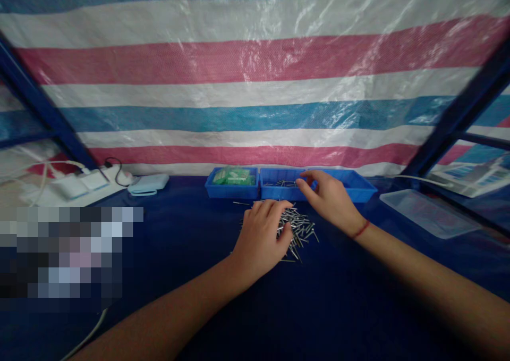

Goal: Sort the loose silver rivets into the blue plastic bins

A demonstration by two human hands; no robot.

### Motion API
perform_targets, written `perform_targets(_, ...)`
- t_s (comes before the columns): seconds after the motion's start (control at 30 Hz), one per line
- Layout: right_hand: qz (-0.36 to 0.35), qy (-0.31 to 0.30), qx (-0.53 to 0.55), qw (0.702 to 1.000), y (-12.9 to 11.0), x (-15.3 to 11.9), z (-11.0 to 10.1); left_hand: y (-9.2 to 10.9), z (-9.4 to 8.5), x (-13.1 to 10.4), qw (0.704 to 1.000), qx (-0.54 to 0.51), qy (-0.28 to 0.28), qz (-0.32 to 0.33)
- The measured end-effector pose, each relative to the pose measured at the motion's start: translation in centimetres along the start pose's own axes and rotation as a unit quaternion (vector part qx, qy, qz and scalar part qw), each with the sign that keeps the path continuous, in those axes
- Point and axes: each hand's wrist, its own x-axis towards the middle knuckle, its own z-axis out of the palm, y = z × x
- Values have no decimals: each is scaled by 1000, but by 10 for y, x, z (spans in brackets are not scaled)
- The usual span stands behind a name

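Centre: one loose pile of slender metal fasteners (300,225), too many and too tangled for me to count, lies on the dark blue tabletop (319,308), towards its far edge and near the middle of its width. One stray fastener (241,203) lies beyond the pile's far left side.

Hands, two in number: my left hand (261,233) is palm down over the left part of the pile, fingers curved and thumb set wide of them; whether any fastener is under the fingers I cannot tell. My right hand (329,199) hovers at the right end of the middle bin, thumb and index finger narrowly apart; I cannot tell whether anything small sits between them. One red cord (361,229) circles the right wrist.

Beyond the pile: three blue bins stand in a row along the far edge. The left bin (233,192) contains green packets (231,175), their number unclear; the middle bin (279,193) contains a few scattered fasteners (281,183); the right bin (363,193) is partly hidden by my right hand.

Periphery: at the far left corner lie one white power strip (75,190) with plugs and cables and, just beside it, one light-blue case (149,184). Towards the right edge lies one translucent plastic lid (428,212). One white cable (93,324) crosses the near left; the area above it is pixelated. One striped sheet (239,63) in red, white and blue hangs behind the far edge.
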Motion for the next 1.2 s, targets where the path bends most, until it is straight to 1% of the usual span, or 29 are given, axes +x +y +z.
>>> perform_targets(0.1, 8, -32, 22, 999, 1, -26, -8, -5, -2, 2, 997, 40, -65, 26)
perform_targets(0.2, 43, -71, 60, 995, 6, -43, -13, -6, -1, 4, 989, 74, -114, 62)
perform_targets(0.27, 65, -93, 89, 990, 10, -47, -13, -6, -1, 5, 983, 91, -137, 76)
perform_targets(0.33, 74, -102, 117, 985, 10, -47, -12, -6, -2, 6, 979, 100, -156, 83)
perform_targets(0.5, 52, -100, 159, 981, 1, -48, -15, -5, -4, 8, 974, 108, -185, 76)
perform_targets(0.67, 10, -126, 164, 978, -10, -55, -17, -5, -3, 8, 973, 114, -191, 67)
perform_targets(0.83, -22, -150, 164, 975, -13, -58, -18, -8, -4, 7, 973, 107, -188, 75)
perform_targets(1.0, -26, -156, 158, 975, -12, -59, -19, -9, -3, 8, 978, 73, -185, 67)
perform_targets(1.2, -26, -151, 160, 975, -13, -58, -19, -6, -1, 6, 984, 61, -153, 61)
